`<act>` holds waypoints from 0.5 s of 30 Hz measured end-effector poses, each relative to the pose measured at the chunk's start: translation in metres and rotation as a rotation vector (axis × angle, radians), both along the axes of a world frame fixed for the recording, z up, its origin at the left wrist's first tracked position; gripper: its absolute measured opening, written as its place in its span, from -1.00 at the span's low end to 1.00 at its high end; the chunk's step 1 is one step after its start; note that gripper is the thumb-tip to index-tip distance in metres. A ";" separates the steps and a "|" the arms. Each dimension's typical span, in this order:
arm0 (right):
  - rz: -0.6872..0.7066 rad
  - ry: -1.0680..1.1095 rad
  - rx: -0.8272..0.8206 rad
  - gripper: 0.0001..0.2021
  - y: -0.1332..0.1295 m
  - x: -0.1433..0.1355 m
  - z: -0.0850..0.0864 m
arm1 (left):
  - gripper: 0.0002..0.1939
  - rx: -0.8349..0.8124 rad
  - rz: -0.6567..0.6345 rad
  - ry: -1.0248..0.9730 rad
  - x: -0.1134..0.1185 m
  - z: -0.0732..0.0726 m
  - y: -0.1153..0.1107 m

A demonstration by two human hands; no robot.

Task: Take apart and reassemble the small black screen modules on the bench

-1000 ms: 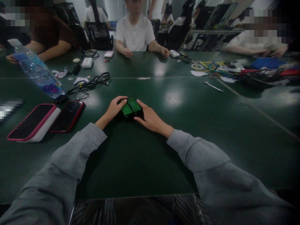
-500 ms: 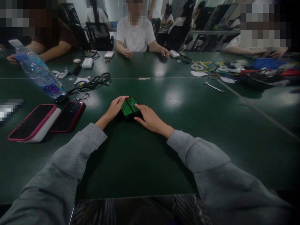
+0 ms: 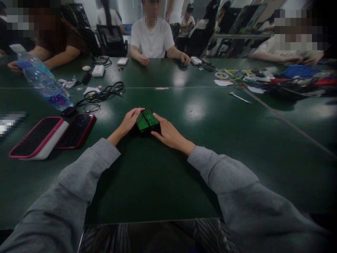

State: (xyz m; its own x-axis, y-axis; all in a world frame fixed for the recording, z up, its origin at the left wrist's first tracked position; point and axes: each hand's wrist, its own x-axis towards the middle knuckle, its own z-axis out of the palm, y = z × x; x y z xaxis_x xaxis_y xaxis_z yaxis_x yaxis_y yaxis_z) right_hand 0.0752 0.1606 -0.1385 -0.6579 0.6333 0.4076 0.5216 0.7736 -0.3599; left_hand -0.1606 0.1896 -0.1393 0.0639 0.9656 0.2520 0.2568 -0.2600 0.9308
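A small black case point(image 3: 146, 132) sits on the green table in front of me. Two green circuit boards point(image 3: 151, 117) show side by side in its top, split by a dark strip. My left hand point(image 3: 129, 122) is closed on the case's left side, its thumb lying over the edge of the left board. At the right side, my right hand point(image 3: 169, 133) grips the case, with fingers along the far right edge and the thumb near the front corner. Some fingertips of both hands are hidden behind the case.
To the left are a red-edged phone point(image 3: 77, 131), a pink-framed device point(image 3: 38, 137) and a water bottle point(image 3: 48, 84). Black cables point(image 3: 107, 92) lie beyond them. A wrench point(image 3: 240, 97) and a heap of wires point(image 3: 286, 79) are at the right. A person in white point(image 3: 152, 38) sits opposite.
My right fingers have shifted off the top of the right board to the case's right edge, uncovering that board. The left hand and the case stay in place.
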 end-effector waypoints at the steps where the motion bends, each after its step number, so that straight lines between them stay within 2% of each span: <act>1: 0.001 -0.005 0.008 -0.27 0.000 0.000 0.000 | -0.50 0.002 -0.001 0.000 0.000 0.000 0.000; 15: 0.002 -0.057 0.007 -0.39 0.000 -0.001 0.002 | -0.47 -0.013 -0.009 -0.014 0.000 -0.001 0.001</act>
